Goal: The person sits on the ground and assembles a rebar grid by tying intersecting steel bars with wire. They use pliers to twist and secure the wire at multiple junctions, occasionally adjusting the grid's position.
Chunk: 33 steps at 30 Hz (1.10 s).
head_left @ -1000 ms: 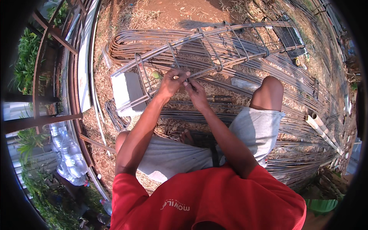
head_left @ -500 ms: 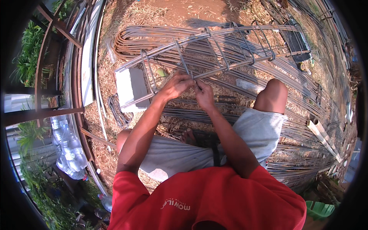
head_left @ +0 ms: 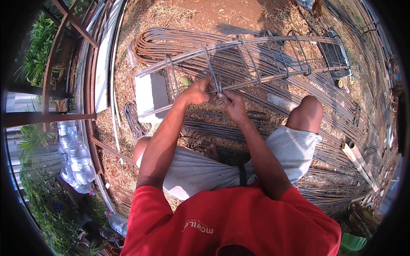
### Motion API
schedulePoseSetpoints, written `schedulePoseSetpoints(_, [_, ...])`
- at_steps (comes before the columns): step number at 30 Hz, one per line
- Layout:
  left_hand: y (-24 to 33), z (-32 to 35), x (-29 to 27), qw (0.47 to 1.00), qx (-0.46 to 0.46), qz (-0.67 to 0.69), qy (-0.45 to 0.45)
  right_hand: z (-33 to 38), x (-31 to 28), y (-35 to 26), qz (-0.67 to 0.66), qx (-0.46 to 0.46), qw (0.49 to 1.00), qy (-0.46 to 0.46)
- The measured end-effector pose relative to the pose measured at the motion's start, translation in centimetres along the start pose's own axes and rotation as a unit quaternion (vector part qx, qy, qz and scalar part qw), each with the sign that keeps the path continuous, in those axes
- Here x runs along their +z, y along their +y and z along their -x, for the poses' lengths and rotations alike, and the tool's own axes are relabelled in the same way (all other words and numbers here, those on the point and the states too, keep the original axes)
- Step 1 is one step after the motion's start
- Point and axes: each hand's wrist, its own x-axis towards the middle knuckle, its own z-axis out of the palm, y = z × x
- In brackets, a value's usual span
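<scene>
A long rebar cage (head_left: 239,84) of thin steel bars with square stirrups lies across the ground in front of me. My left hand (head_left: 198,92) is closed around the near bar, beside the foot of a stirrup (head_left: 210,64), its index finger against that stirrup. On the other side of the same joint, my right hand (head_left: 234,106) pinches close under the bar. Whatever sits between its fingertips is too small to make out. The cage's left end rests over a pale concrete block (head_left: 149,91), and its right end over a dark block (head_left: 331,53).
Bundles of bent rebar (head_left: 171,40) lie beneath and beyond the cage. Several loose stirrups (head_left: 133,121) are piled by the pale block. Bamboo pieces (head_left: 360,162) lie at right. Plastic bottles (head_left: 77,158) hang at left beside a metal frame (head_left: 51,118).
My hands have drawn slightly apart at the joint; the right one sits lower and its fingers have shifted. The whole view has moved a little, with the cage still in place.
</scene>
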Motion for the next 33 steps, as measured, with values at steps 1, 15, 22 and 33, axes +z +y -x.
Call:
schedulePoseSetpoints(1, [0.3, 0.0, -0.1, 1.0, 0.0, -0.021, -0.001, -0.1, -0.1, 0.0, -0.005, -0.001, 1.0, -0.007])
schedulePoseSetpoints(15, [3.3, 1.4, 1.2, 0.966, 0.034, -0.21, 0.145, -0.2, 0.3, -1.4, 0.042, -0.054, 0.995, 0.072])
schedulePoseSetpoints(22, [2.0, 1.8, 2.2, 0.941, -0.106, -0.285, 0.15, 0.2, 1.4, -1.4, 0.063, -0.043, 0.989, 0.124])
schedulePoseSetpoints(33, [-0.7, -0.2, -0.3, 0.933, -0.132, 0.318, 0.102, 0.2, 1.4, -1.6, 0.082, -0.031, 0.988, 0.124])
